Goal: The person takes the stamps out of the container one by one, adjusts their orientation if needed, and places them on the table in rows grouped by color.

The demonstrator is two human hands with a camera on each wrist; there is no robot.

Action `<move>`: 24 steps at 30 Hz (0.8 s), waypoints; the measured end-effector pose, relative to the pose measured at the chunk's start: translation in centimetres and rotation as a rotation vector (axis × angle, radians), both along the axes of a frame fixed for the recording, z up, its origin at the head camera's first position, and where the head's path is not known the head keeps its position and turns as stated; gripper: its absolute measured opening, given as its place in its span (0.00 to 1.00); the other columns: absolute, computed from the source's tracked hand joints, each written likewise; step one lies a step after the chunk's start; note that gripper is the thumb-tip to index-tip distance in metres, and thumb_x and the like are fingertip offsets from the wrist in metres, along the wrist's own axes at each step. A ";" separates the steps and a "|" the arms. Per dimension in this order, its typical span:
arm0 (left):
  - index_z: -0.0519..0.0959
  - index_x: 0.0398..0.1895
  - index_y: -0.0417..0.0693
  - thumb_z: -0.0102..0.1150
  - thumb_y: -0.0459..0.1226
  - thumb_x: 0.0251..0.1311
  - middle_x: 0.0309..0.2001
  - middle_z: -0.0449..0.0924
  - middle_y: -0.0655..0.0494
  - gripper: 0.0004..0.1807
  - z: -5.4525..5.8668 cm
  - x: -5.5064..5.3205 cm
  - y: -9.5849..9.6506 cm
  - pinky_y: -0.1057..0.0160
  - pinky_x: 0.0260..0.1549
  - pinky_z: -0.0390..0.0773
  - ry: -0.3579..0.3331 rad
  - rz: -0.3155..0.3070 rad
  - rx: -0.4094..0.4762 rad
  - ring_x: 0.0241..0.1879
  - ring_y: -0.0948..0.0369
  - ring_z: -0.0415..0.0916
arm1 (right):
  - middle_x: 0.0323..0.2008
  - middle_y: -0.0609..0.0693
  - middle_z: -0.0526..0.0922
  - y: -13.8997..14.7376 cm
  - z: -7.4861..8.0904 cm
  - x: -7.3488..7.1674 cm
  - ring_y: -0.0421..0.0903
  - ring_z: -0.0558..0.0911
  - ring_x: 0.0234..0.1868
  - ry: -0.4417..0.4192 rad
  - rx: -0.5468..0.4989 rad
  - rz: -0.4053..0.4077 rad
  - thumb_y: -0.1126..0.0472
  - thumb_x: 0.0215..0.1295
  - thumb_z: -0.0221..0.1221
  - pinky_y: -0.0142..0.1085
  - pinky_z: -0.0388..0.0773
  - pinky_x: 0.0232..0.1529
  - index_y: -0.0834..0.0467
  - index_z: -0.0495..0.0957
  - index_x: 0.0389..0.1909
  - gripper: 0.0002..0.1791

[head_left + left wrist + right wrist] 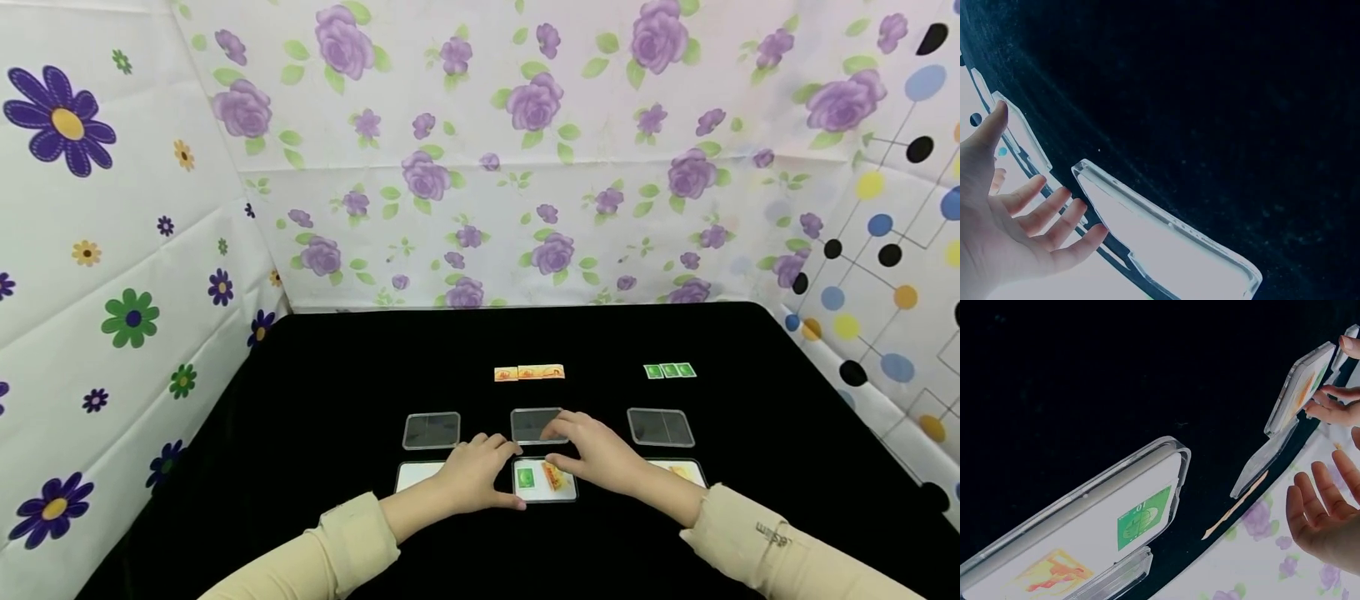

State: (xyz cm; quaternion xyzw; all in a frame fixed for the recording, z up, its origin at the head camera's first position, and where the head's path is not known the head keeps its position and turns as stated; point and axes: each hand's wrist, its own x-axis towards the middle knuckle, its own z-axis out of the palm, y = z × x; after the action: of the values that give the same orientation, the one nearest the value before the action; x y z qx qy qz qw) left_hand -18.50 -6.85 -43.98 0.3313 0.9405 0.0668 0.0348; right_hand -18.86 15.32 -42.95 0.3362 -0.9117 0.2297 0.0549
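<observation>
The middle shallow clear case with a white insert [538, 495] lies between my hands. On it are a small green stamp [526, 477] and a tilted orange stamp [553, 477]. My left hand [476, 473] is at the case's left side, its thumb by the lower left corner and its fingers loosely bent. Over the right side reaches my right hand [600, 454]; its thumb is close to the orange stamp, and its fingers extend over a clear lid [527, 423] behind. Neither hand visibly holds anything; the right wrist view shows the right fingers [1329, 494] relaxed and apart.
A white-insert case lies left [416, 474], another right [693, 477], with green and orange stamps on the right one. Clear lids rest behind them, left [432, 431] and right [660, 427]. Farther back are rows of orange stamps [529, 372] and green stamps [670, 371].
</observation>
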 end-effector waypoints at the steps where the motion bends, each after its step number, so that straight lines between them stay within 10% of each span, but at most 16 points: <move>1: 0.73 0.58 0.51 0.65 0.63 0.43 0.53 0.77 0.55 0.41 0.0 0.0 0.0 0.47 0.45 0.78 0.001 0.003 0.000 0.50 0.56 0.75 | 0.40 0.45 0.80 0.0 0.0 0.0 0.44 0.79 0.44 -0.002 0.001 0.004 0.58 0.58 0.64 0.39 0.78 0.44 0.56 0.79 0.41 0.11; 24: 0.71 0.59 0.52 0.64 0.61 0.46 0.55 0.71 0.54 0.39 -0.7 0.3 0.5 0.48 0.43 0.77 -0.027 0.033 -0.013 0.50 0.56 0.68 | 0.43 0.45 0.78 -1.4 -0.8 0.6 0.45 0.77 0.44 0.015 0.176 0.035 0.52 0.55 0.66 0.45 0.75 0.45 0.54 0.78 0.45 0.18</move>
State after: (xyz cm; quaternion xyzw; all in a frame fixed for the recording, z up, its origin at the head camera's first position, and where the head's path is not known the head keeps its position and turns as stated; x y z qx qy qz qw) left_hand -18.20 -6.37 -44.68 0.3147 0.9457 0.0656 0.0486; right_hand -18.22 13.96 -43.80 0.3574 -0.9219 0.1470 0.0280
